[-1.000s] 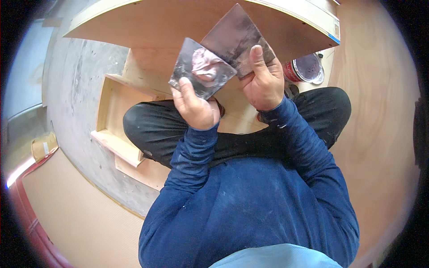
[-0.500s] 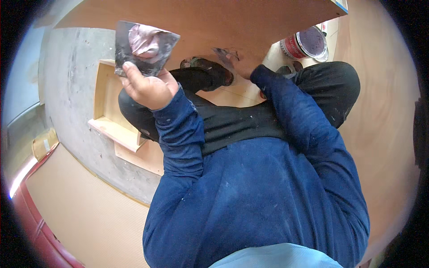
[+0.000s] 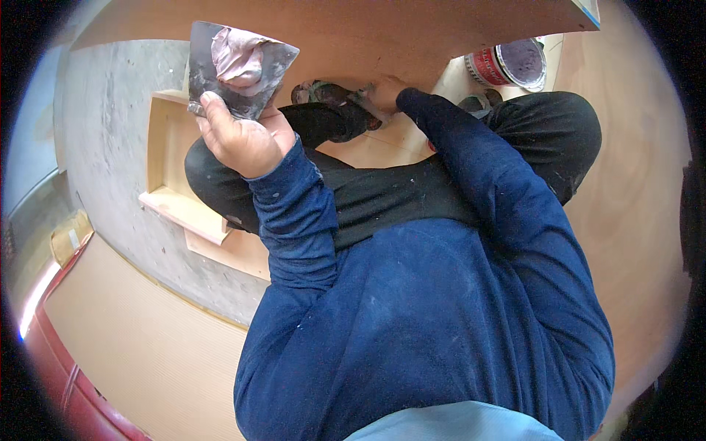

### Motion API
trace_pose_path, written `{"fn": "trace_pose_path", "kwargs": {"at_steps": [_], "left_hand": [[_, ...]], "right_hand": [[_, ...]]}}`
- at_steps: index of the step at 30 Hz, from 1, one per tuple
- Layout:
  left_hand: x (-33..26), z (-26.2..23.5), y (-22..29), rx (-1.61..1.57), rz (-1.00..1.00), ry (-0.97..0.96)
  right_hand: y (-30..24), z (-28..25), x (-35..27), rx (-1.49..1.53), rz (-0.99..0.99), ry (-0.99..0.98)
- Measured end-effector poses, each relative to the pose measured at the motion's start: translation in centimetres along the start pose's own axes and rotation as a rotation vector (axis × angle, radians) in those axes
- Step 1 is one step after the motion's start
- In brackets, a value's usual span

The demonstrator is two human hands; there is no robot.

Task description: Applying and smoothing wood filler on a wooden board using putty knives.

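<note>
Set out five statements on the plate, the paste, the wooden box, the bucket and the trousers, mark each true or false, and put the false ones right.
1. The left hand holds a grey plate. True.
2. The paste on the plate is bright green. False: the paste is pale pink.
3. An open wooden box lies on the person's left. True.
4. The bucket stands on the person's left. False: the bucket is on the right.
5. The trousers are black. True.

Smooth plate (image 3: 273, 67), probably metal
</note>
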State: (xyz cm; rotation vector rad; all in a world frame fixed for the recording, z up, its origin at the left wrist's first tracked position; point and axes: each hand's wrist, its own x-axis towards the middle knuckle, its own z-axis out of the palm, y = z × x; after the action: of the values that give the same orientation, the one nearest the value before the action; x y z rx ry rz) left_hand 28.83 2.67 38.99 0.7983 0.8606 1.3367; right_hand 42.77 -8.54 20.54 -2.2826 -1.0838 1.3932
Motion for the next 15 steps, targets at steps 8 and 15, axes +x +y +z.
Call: {"fn": "trace_pose_path", "kwargs": {"at_steps": [8,15], "left_hand": [[0.3,-0.1,-0.4,0.013,-0.024,-0.039],[0.5,-0.5,-0.6,-0.01,-0.04,-0.122]], "right_hand": [[2.0,1.4,3.8,-0.169,-0.092,0.013],[-0.1,1.3,2.9,-0.089,-0.073,0.012]]}}
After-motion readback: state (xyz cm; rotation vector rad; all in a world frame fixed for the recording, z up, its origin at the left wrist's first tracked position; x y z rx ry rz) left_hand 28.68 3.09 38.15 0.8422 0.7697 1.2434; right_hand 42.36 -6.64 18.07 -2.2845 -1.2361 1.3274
